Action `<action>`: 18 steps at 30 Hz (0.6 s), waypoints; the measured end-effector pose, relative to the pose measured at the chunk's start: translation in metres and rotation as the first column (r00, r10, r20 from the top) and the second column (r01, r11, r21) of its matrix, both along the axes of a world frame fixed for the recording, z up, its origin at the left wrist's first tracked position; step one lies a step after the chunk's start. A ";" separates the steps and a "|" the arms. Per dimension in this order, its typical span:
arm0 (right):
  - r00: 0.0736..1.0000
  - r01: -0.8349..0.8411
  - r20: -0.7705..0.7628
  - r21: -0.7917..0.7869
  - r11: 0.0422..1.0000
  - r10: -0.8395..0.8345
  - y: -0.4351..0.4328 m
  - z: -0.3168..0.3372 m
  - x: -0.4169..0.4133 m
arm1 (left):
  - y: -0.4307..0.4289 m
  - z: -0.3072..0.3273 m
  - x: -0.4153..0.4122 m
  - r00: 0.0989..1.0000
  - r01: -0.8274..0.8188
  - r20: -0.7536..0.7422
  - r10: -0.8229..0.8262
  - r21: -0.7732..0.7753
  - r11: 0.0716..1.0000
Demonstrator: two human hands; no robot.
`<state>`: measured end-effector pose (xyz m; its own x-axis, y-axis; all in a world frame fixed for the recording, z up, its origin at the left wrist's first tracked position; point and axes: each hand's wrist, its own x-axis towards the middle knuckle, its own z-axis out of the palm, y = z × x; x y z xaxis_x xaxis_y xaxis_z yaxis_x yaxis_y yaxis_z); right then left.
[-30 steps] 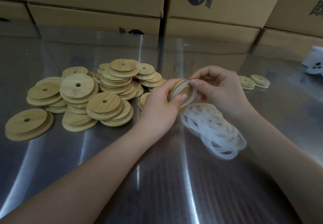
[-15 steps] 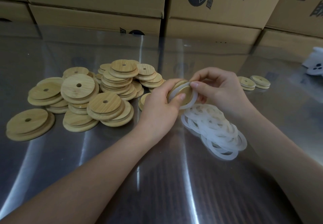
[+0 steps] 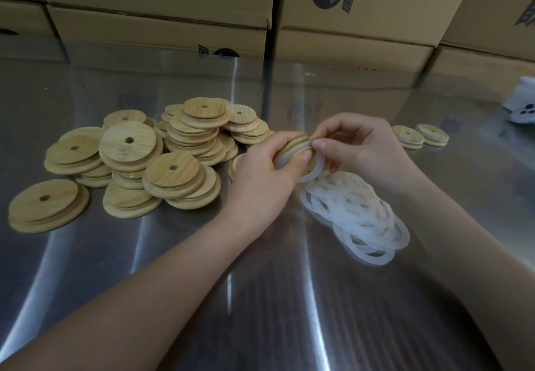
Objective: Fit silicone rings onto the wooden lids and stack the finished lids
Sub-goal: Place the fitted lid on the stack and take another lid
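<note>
Left hand point(image 3: 260, 173) grips lid point(image 3: 289, 145) on edge, thumb pressing ring point(image 3: 311, 172). Right hand point(image 3: 362, 150) pinches ring at lid's rim, fingers curled, above ring pile point(image 3: 356, 214).

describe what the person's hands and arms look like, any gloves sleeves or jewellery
No gloves: the left hand and right hand are bare. The left forearm and right forearm are bare too, with no sleeve in view up to the frame edge. No watch, bracelet or finger ring shows. The nails that show look short and unpainted.
</note>
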<state>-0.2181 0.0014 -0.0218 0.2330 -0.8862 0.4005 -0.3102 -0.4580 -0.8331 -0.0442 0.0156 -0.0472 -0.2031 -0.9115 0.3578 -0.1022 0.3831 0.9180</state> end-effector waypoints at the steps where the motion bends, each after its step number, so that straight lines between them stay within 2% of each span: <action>1: 1.000 -0.002 0.001 -0.003 1.000 0.002 0.000 0.000 0.000 | 0.000 0.000 0.000 1.000 -0.006 -0.005 0.006 -0.002 1.000; 5: 1.000 -0.007 0.026 -0.027 1.000 0.007 0.001 0.000 0.000 | -0.001 0.002 0.000 0.999 -0.038 -0.031 0.037 -0.011 0.999; 13: 0.993 0.067 0.098 -0.082 0.994 -0.059 0.002 -0.005 0.003 | -0.004 0.006 0.003 0.978 -0.062 -0.201 0.059 -0.007 0.998; 18: 0.992 0.110 0.083 -0.137 0.984 -0.099 0.002 -0.009 0.006 | -0.003 0.006 0.003 0.980 -0.102 -0.172 0.101 0.002 0.995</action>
<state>-0.2122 0.0034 -0.0305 0.1064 -0.8375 0.5359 -0.3012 -0.5408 -0.7854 -0.0416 0.0129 -0.0413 -0.0448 -0.9215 0.3857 0.0179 0.3853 0.9226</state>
